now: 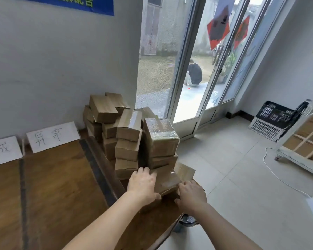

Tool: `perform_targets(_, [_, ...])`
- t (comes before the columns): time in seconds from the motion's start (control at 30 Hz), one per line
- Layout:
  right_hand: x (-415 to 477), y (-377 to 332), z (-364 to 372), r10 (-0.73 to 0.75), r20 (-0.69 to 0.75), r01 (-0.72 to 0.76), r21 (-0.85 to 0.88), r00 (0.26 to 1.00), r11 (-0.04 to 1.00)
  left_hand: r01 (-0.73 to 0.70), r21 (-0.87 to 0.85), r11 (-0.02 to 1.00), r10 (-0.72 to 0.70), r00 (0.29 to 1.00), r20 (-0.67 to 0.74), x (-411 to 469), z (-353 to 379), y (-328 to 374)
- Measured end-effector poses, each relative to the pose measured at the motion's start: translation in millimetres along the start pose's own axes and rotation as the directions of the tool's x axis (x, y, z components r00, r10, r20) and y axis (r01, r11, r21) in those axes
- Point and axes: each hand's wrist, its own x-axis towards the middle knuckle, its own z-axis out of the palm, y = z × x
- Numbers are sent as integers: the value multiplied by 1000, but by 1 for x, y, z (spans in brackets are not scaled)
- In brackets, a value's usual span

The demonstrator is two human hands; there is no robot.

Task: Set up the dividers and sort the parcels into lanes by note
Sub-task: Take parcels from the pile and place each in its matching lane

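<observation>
Wooden table (58,186) with setup seemingly done and sorting barely begun: pile (130,134) unsorted at 2 o'clock, two dark dividers (96,168) laid, notes (52,137) propped at 10 o'clock, one parcel (167,179) at 3 o'clock gripped by left hand (143,184) and right hand (192,195), fingers curled round its edges.

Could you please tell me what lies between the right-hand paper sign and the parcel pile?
In the head view, a long dark strip lies on the wooden table between the paper sign and the parcel pile.
</observation>
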Motion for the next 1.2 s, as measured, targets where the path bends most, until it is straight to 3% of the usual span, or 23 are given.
perform_targets(0.33, [38,26,41,-16,-5,17,151,1000,988,63,-67,996,-58,996,74,20,15,3])
perform_targets(0.53, [41,58,54,-103,-140,126,169,985,978,194,-252,948,-143,967,210,17,10,2])
perform_targets(0.6, [39,76,57,-121,-114,137,152,986,979,248,-327,912,-173,955,243,14,7,4])
perform_targets(0.87, [40,77,57,43,-23,-31,370,999,928,416,-584,697,-317,909,270,-3,14,24])
perform_targets(0.97, [43,63,59,120,-3,-110,372,993,922,444,-711,545,-374,888,268,-14,20,33])
perform_targets(1.03, [43,61,60,190,-14,-167,410,982,896,451,-805,384,-407,866,291,-20,25,39])
perform_targets(1.1, [41,63,60,281,-31,-211,581,959,786,433,-879,201,-408,853,327,-26,29,42])
perform_targets(1.13, [41,66,59,333,-14,-224,714,943,664,417,-902,117,-399,851,342,-28,30,43])
perform_targets(1.2, [42,72,58,405,122,-242,934,906,262,390,-919,-52,-372,847,380,-31,33,46])
